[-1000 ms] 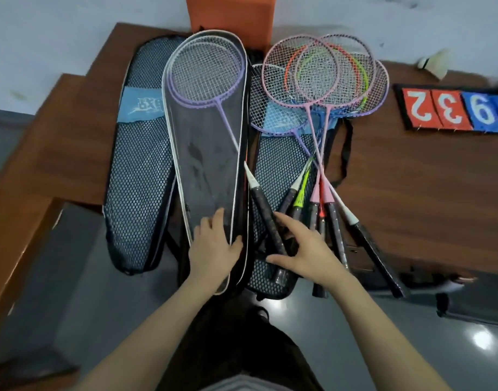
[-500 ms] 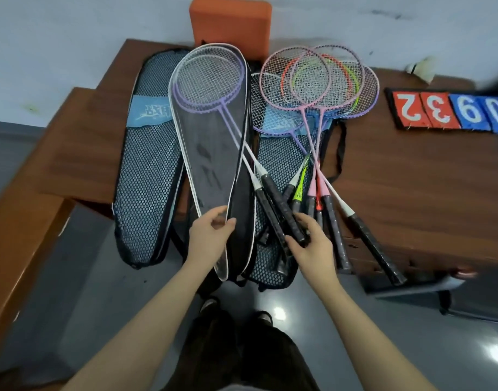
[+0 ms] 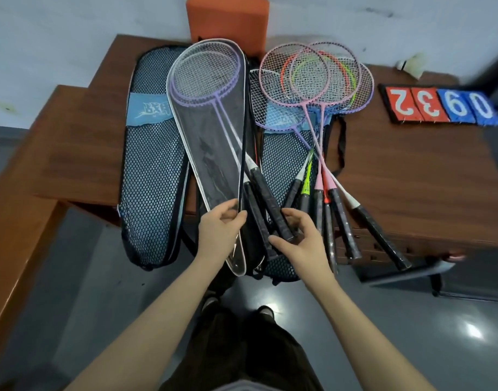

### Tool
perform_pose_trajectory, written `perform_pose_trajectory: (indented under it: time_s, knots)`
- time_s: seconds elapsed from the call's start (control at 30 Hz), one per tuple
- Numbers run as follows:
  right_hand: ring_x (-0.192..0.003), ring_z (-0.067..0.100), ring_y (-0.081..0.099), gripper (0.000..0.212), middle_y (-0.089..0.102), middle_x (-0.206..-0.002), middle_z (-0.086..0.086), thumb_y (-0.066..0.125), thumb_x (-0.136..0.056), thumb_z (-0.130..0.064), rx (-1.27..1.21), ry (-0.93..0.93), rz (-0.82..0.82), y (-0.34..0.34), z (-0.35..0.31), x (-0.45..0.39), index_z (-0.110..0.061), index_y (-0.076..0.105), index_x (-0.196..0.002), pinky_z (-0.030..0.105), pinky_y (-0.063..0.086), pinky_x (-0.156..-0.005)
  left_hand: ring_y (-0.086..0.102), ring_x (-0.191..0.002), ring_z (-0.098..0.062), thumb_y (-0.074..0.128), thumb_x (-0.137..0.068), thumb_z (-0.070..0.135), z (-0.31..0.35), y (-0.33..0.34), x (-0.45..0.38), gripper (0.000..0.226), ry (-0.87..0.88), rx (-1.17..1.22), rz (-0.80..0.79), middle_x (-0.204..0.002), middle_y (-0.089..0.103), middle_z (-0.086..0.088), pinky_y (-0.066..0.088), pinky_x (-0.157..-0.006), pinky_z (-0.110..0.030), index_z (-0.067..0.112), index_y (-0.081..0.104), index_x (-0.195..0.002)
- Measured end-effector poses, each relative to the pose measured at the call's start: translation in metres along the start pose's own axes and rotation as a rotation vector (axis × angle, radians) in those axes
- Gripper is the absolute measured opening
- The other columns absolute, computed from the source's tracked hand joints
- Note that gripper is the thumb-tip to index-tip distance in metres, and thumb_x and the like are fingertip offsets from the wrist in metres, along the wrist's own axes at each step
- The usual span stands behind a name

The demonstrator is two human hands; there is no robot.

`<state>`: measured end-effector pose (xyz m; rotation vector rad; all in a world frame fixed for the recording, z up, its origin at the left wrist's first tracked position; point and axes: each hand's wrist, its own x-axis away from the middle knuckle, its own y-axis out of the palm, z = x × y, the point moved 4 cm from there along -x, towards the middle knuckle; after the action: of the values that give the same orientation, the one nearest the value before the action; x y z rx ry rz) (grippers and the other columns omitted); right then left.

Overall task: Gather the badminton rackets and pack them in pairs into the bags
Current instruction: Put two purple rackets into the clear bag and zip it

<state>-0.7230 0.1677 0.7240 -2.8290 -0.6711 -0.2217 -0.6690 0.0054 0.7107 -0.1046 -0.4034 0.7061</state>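
Now 2 purple rackets (image 3: 205,77) lie stacked in the open bag (image 3: 214,142), up from 1 a second ago: first pair nearly packed. Left hand (image 3: 218,230) pinches the bag edge; right hand (image 3: 301,238) grips both handles. Loose rackets (image 3: 312,77) lie beside it.

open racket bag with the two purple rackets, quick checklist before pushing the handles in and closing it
1. Two purple-framed rackets have heads stacked in the open white-trimmed black bag: ok.
2. Left hand pinches the bag's edge open: ok.
3. Right hand grips the two black handles: ok.
4. Handles inside the bag: not ok, they stick out past its edge.
5. Loose pile of pink, orange and green rackets apart from this pair: ok.
6. Zip free: cannot tell.
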Motion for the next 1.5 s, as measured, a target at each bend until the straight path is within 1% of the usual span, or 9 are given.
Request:
perform_pose_trajectory:
  time_s: [0.13, 0.3, 0.47, 0.67, 0.9, 1.07, 1.17, 1.3, 1.5]
  knots:
    - [-0.101, -0.004, 0.054, 0.056, 0.058, -0.116, -0.005, 0.076, -0.073, -0.008, 0.031, 0.027, -0.108, 0.010, -0.001, 0.005, -0.024, 0.053, -0.121, 0.011, 0.043, -0.084, 0.067, -0.084, -0.018, 0.071, -0.078, 0.013, 0.013, -0.004, 0.000, 0.035, -0.039, 0.130, -0.009, -0.090, 0.069, -0.006, 0.054, -0.085, -0.044, 0.014, 0.065, -0.112]
    - [-0.121, 0.000, 0.047, 0.067, 0.053, -0.130, -0.019, 0.074, -0.077, -0.012, 0.093, 0.034, -0.338, 0.005, -0.002, 0.008, -0.035, 0.046, -0.133, 0.023, 0.039, -0.102, 0.068, -0.085, -0.020, 0.068, -0.080, 0.005, 0.022, -0.010, 0.001, 0.035, -0.113, 0.279, -0.028, -0.087, 0.071, -0.002, 0.055, -0.082, -0.041, 0.012, 0.064, -0.114]
    - [-0.103, 0.004, 0.056, 0.055, 0.061, -0.106, -0.002, 0.075, -0.075, -0.013, 0.144, -0.135, -0.201, 0.007, -0.012, 0.006, -0.025, 0.056, -0.125, 0.018, 0.041, -0.095, 0.068, -0.078, -0.020, 0.064, -0.081, 0.001, 0.034, -0.017, 0.003, 0.034, -0.078, 0.313, -0.056, -0.078, 0.072, -0.002, 0.055, -0.075, -0.036, 0.033, 0.074, -0.078]
    - [-0.104, 0.006, 0.051, 0.055, 0.052, -0.108, -0.007, 0.075, -0.074, -0.027, 0.211, -0.155, -0.196, 0.019, -0.009, 0.005, -0.034, 0.056, -0.125, 0.022, 0.037, -0.096, 0.062, -0.060, -0.009, 0.059, -0.082, -0.004, 0.039, -0.030, 0.001, 0.031, -0.101, 0.412, -0.055, -0.074, 0.064, -0.011, 0.057, -0.062, -0.024, 0.001, 0.062, -0.113]
    - [-0.108, 0.009, 0.060, 0.041, 0.065, -0.119, -0.005, 0.061, -0.081, -0.033, -0.255, 0.188, -0.259, 0.011, -0.005, 0.005, -0.032, 0.059, -0.122, 0.019, 0.045, -0.085, 0.066, -0.075, -0.017, 0.064, -0.082, -0.001, 0.041, -0.031, -0.001, 0.039, -0.065, 0.417, -0.029, -0.092, 0.068, -0.016, 0.058, -0.069, -0.028, -0.003, 0.056, -0.120]
    - [-0.078, 0.015, 0.058, 0.038, 0.068, -0.093, 0.004, 0.064, -0.080, -0.009, -0.528, 0.402, -0.249, 0.020, 0.003, -0.002, -0.015, 0.062, -0.117, 0.022, 0.039, -0.062, 0.064, -0.073, -0.021, 0.064, -0.083, 0.002, 0.033, -0.031, 0.003, 0.039, -0.014, 0.323, -0.027, -0.083, 0.068, -0.011, 0.053, -0.075, -0.038, 0.015, 0.058, -0.119]
    - [-0.070, 0.013, 0.056, 0.028, 0.067, -0.082, 0.004, 0.064, -0.079, 0.000, -0.519, 0.458, -0.237, 0.031, 0.004, -0.005, -0.011, 0.066, -0.106, 0.019, 0.035, -0.054, 0.065, -0.077, -0.010, 0.065, -0.082, 0.005, 0.029, -0.028, 0.007, 0.036, 0.066, 0.216, -0.023, -0.083, 0.066, -0.004, 0.052, -0.079, -0.025, 0.022, 0.062, -0.114]
    - [-0.057, 0.011, 0.054, 0.023, 0.058, -0.059, -0.002, 0.068, -0.072, 0.009, -0.451, 0.404, -0.125, 0.039, 0.005, -0.008, -0.006, 0.066, -0.090, 0.020, 0.038, -0.054, 0.055, -0.073, 0.004, 0.064, -0.085, 0.011, 0.025, -0.029, 0.012, 0.036, 0.190, -0.011, -0.060, -0.087, 0.058, 0.004, 0.045, -0.075, -0.009, 0.021, 0.061, -0.119]
    - [-0.060, 0.015, 0.061, 0.035, 0.060, -0.061, 0.001, 0.065, -0.073, 0.014, -0.453, 0.299, -0.039, 0.031, 0.002, -0.016, -0.006, 0.062, -0.102, 0.024, 0.052, -0.063, 0.049, -0.105, -0.004, 0.068, -0.080, 0.025, 0.000, -0.026, 0.040, 0.061, 0.320, -0.254, -0.258, -0.110, 0.049, 0.009, 0.041, -0.093, -0.021, 0.039, 0.036, -0.130]
